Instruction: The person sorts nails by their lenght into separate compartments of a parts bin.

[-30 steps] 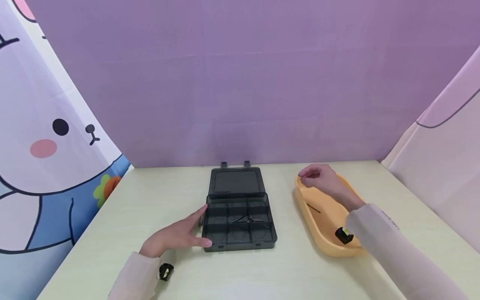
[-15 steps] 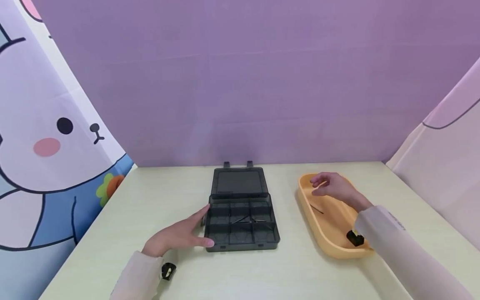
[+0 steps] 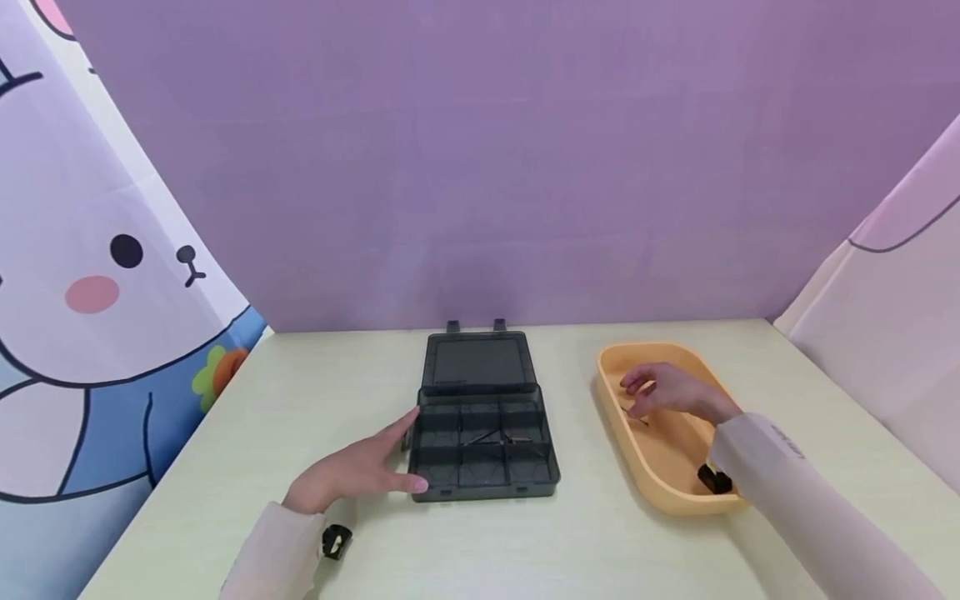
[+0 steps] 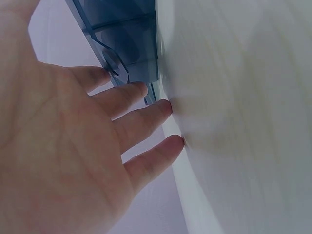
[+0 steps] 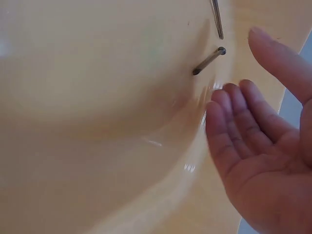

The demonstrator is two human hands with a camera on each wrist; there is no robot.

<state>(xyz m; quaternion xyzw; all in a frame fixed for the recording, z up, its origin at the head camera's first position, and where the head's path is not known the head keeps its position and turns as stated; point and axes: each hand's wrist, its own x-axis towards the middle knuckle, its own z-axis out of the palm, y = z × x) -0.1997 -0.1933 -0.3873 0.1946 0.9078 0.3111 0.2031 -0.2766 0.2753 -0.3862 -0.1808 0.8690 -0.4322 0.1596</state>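
The left hand (image 3: 358, 475) lies against the left side of a dark translucent compartment box (image 3: 504, 493), its thumb at the front corner and its fingers along the side. The box's lid (image 3: 480, 360) is tipped back. Thin metal pieces (image 3: 482, 437) lie in its middle compartments. Over the orange tray (image 3: 643, 479) hovers the right hand (image 3: 671, 392), thumb apart from its gently bent fingers and nothing between them. In the right wrist view, a short metal rod with dark ends (image 5: 208, 61) and a slim tapered metal piece (image 5: 217, 19) lie in the tray, just beyond the fingertips.
A pale tabletop (image 3: 322, 375) carries the box and the tray, which stand apart. Behind it hangs a purple cloth (image 3: 480, 167). A cartoon-print cloth (image 3: 90, 350) hangs at the left. Black wrist devices (image 3: 337, 542) sit at both cuffs.
The right hand has moved from the tray's far left rim down into the tray, toward the thin metal pieces, and its thumb and fingers have spread. The left hand keeps its place at the box.
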